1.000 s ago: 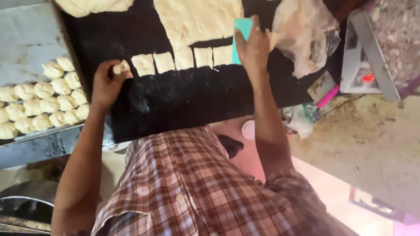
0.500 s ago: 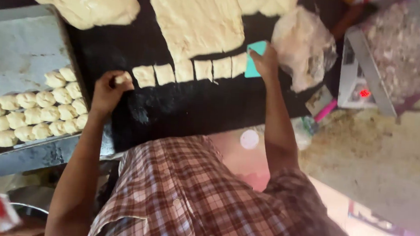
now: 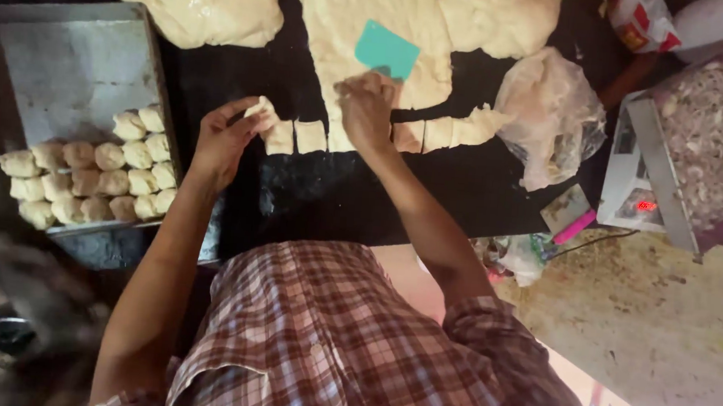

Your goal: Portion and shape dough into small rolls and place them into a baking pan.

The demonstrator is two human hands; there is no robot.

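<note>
Right hand [image 3: 366, 108] left flat teal scraper [image 3: 386, 50] on dough [image 3: 366, 17].

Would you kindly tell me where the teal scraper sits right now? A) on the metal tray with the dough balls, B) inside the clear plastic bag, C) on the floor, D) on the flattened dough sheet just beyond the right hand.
D: the teal scraper lies flat on the dough sheet, just beyond the right hand, away from the tray.
</note>
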